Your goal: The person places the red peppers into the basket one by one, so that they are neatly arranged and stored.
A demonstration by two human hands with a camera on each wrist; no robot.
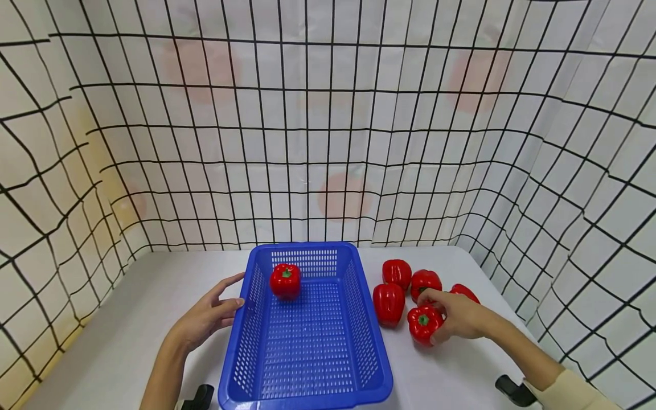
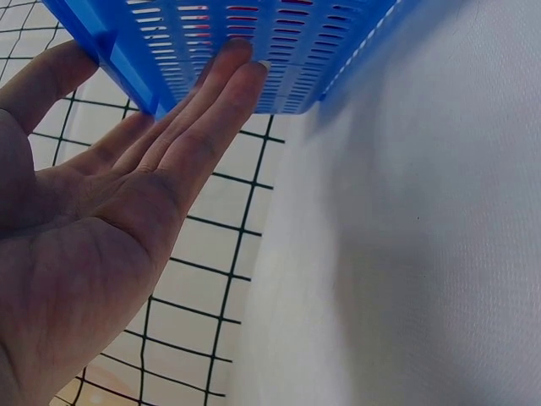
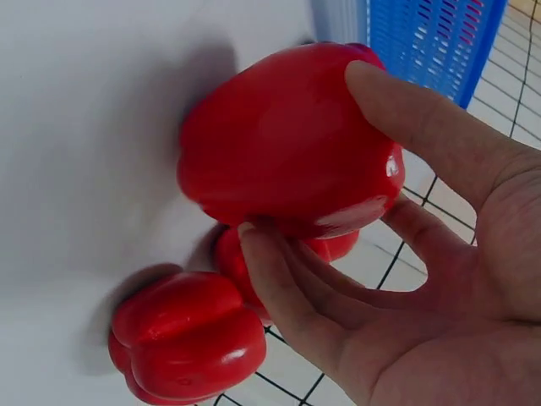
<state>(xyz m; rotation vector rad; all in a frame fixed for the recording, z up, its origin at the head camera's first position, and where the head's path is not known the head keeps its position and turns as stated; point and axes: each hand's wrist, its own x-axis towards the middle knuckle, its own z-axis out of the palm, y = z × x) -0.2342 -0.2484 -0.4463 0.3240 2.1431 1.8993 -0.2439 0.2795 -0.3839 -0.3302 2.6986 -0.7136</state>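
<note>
My right hand (image 1: 460, 315) grips a red bell pepper (image 1: 425, 325) with a green stem, to the right of the blue basket (image 1: 379, 364). In the right wrist view, the thumb lies on one side of this pepper (image 3: 287, 139) and the fingers on the other. At the basket's left side is my left hand (image 1: 207, 313), its fingers fairly straight and touching the perforated wall (image 2: 287, 51). Inside the basket, near its far left corner, sits another red bell pepper (image 1: 285, 281).
Several more red peppers lie right of the basket: one beside its wall (image 1: 389, 304), one farther back (image 1: 397, 273), one behind my right hand (image 1: 425, 283) and one partly hidden (image 1: 464, 292). Black wire grid (image 1: 318, 142) encloses the white table (image 1: 148, 319) at the back and sides.
</note>
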